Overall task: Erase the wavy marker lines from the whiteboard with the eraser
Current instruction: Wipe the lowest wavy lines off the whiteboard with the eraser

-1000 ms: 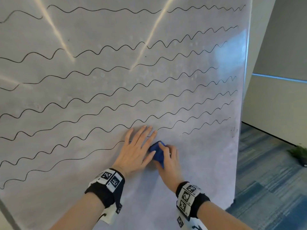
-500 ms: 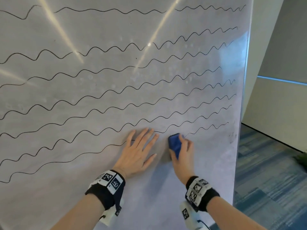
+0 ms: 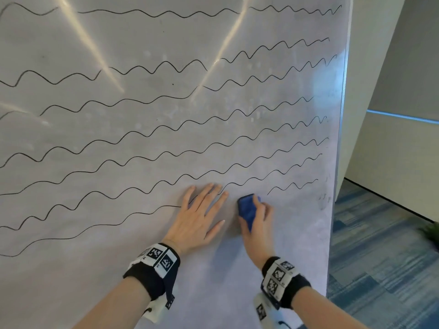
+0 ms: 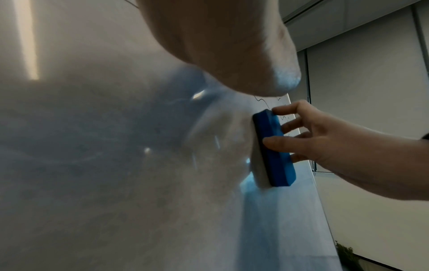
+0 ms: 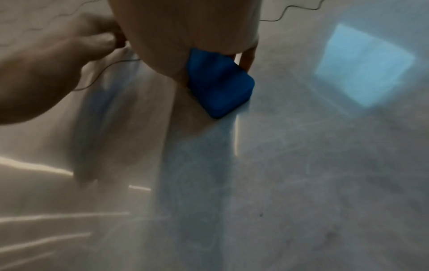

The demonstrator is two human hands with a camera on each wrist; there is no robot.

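One short gap now splits the lowest wavy line: the right hand, fingers pinching the eraser, has swept rightward; left hand stays spread flat on the whiteboard.

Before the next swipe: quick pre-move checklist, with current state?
1. Grip: right hand holds the blue eraser, fingers along its edges: ok.
2. Contact: eraser's pale pad lies flat on the whiteboard: ok.
3. Brace: left hand spread flat on the board: ok.
4. Path: remaining stub of the lowest line sits up and right of the eraser, nothing between: ok.
5. Left hand clear of ink: its fingers cover part of the lowest line: not ok.
6. Pad cleanliness: face hidden against the board: cannot tell.
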